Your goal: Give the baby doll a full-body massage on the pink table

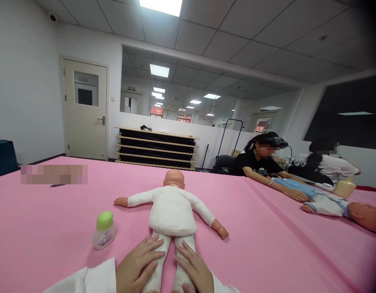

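My left hand and right hand lie spread on the doll, one per leg, probably steadying it; bottle handy.

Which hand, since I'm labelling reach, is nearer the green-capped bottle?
Left. The left hand rests right of the bottle, on one leg of the doll; the right hand is farther right, on the other leg.
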The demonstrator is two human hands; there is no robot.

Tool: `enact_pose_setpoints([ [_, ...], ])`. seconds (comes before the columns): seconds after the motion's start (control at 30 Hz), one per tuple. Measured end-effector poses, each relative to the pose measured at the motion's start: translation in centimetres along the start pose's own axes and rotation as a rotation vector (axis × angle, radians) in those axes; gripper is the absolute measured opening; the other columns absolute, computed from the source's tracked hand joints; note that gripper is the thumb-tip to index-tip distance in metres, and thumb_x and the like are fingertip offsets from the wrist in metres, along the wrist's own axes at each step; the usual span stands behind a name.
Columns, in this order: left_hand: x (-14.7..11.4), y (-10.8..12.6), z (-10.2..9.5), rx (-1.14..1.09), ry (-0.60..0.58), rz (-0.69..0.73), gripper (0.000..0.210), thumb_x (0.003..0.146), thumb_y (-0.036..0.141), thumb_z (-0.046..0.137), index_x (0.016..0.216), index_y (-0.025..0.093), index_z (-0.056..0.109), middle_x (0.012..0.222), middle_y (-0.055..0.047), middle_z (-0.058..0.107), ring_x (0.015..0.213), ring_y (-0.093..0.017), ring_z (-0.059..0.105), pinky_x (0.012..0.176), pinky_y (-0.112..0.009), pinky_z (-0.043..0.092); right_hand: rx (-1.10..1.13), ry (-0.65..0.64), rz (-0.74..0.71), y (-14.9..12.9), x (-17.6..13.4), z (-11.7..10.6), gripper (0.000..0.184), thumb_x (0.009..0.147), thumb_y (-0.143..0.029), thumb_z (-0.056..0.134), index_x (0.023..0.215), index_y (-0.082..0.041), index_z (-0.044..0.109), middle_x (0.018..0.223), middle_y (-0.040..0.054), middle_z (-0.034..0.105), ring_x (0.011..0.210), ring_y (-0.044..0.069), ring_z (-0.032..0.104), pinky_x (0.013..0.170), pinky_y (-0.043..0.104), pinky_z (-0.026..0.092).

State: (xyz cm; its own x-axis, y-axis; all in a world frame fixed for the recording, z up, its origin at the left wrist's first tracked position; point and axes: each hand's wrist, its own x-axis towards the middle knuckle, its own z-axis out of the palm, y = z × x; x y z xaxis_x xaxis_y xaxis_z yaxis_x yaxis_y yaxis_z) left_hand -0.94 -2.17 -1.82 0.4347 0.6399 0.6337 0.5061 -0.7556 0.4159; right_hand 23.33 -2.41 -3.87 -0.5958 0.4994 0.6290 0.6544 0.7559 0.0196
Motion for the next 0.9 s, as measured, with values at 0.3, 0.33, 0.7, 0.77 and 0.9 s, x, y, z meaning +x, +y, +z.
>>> enact_pose_setpoints([
  [0.3, 0.7, 0.5, -0.9, -0.047, -0.025, 0.187, 0.021, 0.086, 0.023, 0.044, 0.097, 0.026, 0.062, 0.102, 0.002, 0.066, 0.109, -0.012, 0.052, 0.098, -0.024, 0.039, 0.042, -0.041, -0.164, -1.1, 1.0, -0.6, 0.019, 0.082, -0.036, 0.051, 0.096, -0.026, 0.060, 0.091, -0.0052, 0.068, 0.111, 0.009, 0.052, 0.111, 0.034, 0.006],
  [0.33, 0.7, 0.4, -0.9, -0.048, -0.039, 0.204, 0.020, 0.086, 0.022, 0.044, 0.095, 0.025, 0.062, 0.099, 0.003, 0.067, 0.108, -0.012, 0.053, 0.098, -0.024, 0.038, 0.046, -0.043, -0.184, -1.0, 1.0, -0.4, 0.017, 0.083, -0.033, 0.051, 0.095, -0.027, 0.060, 0.090, -0.0068, 0.069, 0.109, 0.007, 0.052, 0.111, 0.032, 0.004],
  [0.7, 0.4, 0.0, -0.5, -0.010, 0.029, -0.011, 0.029, 0.089, 0.028, 0.039, 0.111, 0.030, 0.057, 0.119, 0.002, 0.057, 0.116, -0.014, 0.048, 0.097, -0.030, 0.042, 0.022, 0.045, 0.003, -0.3, 0.6, -0.7, 0.044, 0.089, -0.045, 0.030, 0.123, -0.021, 0.045, 0.125, 0.0068, 0.052, 0.120, 0.018, 0.043, 0.102, 0.038, 0.033],
  [0.77, 0.3, -0.5, -0.2, 0.028, 0.014, -0.091, 0.033, 0.089, 0.030, 0.038, 0.119, 0.032, 0.051, 0.127, 0.003, 0.051, 0.119, -0.015, 0.045, 0.098, -0.033, 0.041, -0.007, 0.079, 0.075, -0.1, 0.2, -0.2, 0.048, 0.090, -0.045, 0.025, 0.127, -0.019, 0.041, 0.127, 0.0091, 0.049, 0.120, 0.021, 0.043, 0.098, 0.041, 0.037],
  [0.9, 0.0, -1.0, 0.5, 0.068, -0.033, -0.145, 0.038, 0.089, 0.033, 0.036, 0.126, 0.033, 0.044, 0.131, 0.003, 0.046, 0.120, -0.016, 0.043, 0.099, -0.036, 0.039, -0.063, 0.121, 0.121, 0.1, -0.3, 0.8, 0.052, 0.089, -0.046, 0.025, 0.131, -0.018, 0.038, 0.130, 0.0120, 0.045, 0.121, 0.024, 0.041, 0.094, 0.042, 0.041],
])
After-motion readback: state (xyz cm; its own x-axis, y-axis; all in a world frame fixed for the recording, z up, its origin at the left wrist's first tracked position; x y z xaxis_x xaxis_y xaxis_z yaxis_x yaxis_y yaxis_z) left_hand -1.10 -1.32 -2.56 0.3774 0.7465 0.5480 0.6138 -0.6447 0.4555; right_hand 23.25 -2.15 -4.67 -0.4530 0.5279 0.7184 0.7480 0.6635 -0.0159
